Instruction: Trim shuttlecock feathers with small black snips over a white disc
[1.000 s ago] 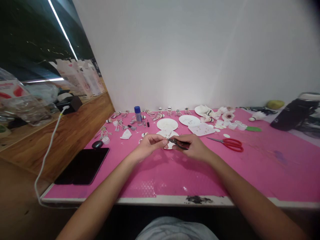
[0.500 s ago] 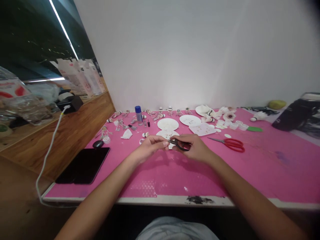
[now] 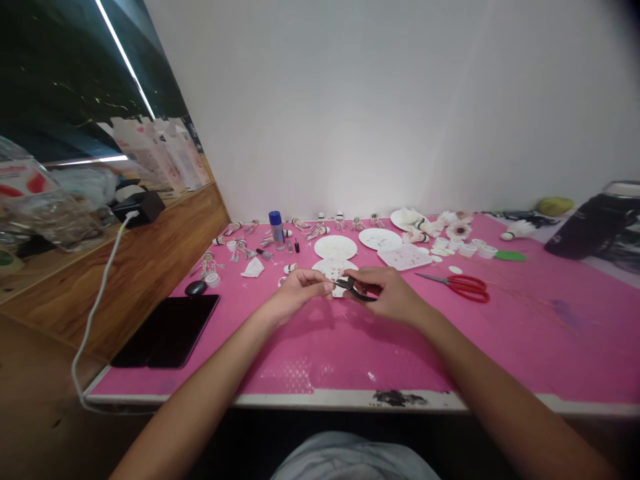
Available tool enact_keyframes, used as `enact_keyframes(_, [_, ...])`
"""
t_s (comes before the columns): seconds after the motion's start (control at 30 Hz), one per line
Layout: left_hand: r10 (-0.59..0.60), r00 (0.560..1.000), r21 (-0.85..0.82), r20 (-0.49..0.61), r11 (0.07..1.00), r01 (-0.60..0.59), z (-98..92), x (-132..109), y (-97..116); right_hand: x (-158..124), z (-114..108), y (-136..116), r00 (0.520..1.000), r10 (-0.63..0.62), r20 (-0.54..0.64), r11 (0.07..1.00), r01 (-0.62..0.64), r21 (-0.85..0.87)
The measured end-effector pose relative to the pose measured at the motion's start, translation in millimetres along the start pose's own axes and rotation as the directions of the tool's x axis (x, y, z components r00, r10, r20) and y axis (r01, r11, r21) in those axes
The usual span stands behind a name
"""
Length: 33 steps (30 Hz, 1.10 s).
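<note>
A pair of dark-handled pliers [image 3: 354,289] is gripped in my right hand [image 3: 393,293], its jaws pointing left. My left hand [image 3: 303,292] is pinched at the tip of the jaws; whatever lies between its fingertips is too small to make out. Just behind the hands lies a white paper plate [image 3: 327,267] with small bits on it, partly covered by my fingers. Another white plate [image 3: 336,247] sits behind that one, and a third plate [image 3: 380,239] with small pieces is to its right.
Red-handled scissors [image 3: 467,288] lie to the right. A square white tray [image 3: 404,257], small plastic cups [image 3: 467,250] and shuttlecocks [image 3: 445,220] are behind them. A glue bottle with a blue cap [image 3: 277,230] stands at the back. On the left are a black tablet [image 3: 167,331] and a mouse [image 3: 196,288].
My hands stay almost in place. The pliers have shifted slightly, and their jaws appear a little apart from my left fingertips now.
</note>
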State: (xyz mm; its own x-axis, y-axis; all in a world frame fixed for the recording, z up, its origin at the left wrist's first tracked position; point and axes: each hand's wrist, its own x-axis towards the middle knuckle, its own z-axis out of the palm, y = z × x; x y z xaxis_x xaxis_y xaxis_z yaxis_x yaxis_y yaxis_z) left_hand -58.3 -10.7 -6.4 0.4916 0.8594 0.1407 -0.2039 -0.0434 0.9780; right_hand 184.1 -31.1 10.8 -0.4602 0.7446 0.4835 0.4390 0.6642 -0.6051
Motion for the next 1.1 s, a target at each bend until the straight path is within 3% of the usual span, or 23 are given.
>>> enact_keyframes(0.33, [0.001, 0.999, -0.025, 0.044, 1.0, 0.0, -0.5, -0.1, -3.6, 0.1, -0.5, -5.2, 0.997, 0.047, 0.054, 0.998, -0.049, 0.041])
enact_keyframes(0.57, [0.012, 1.0, -0.014, 0.026, 1.0, -0.012, 0.5, -0.7, -1.0, -0.8, 3.5, -4.0, 1.0, 0.008, 0.004, 1.0, -0.008, 0.024])
enact_keyframes(1.1, [0.007, 0.996, 0.057, 0.092, 0.998, -0.012, -4.8, -0.3, 2.0, -1.4, -1.9, -1.6, 0.994, 0.018, 0.112, 0.999, -0.024, 0.048])
